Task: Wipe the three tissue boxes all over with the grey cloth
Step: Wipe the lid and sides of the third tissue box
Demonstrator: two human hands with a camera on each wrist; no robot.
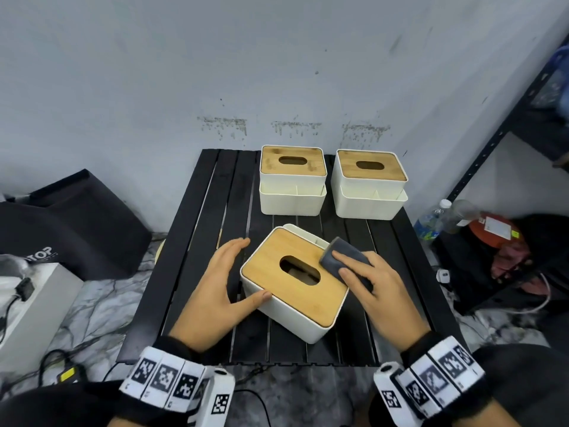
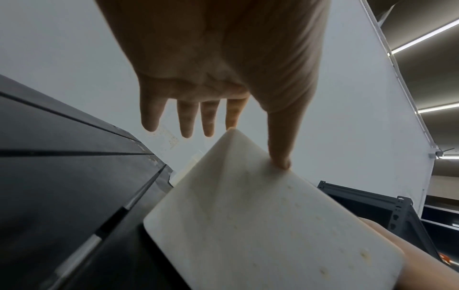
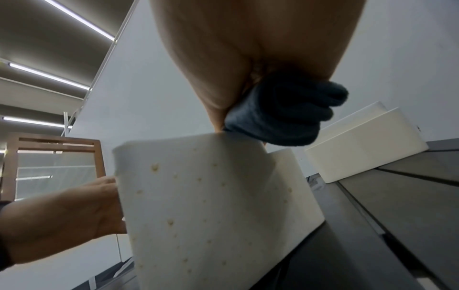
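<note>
The nearest tissue box, white with a bamboo lid, is set at the table's centre, its long axis running from 10 to 4 o'clock. The folded grey cloth is pressed on the lid's 2 o'clock edge by the right hand, fingers curled over it; the left hand is held open, thumb touching the box's 8 o'clock wall. Two more tissue boxes are seen at 12 and 1 o'clock, well apart from it.

Black slatted tabletop against the pale wall; black bag far left, water bottle beside the metal shelf right.
</note>
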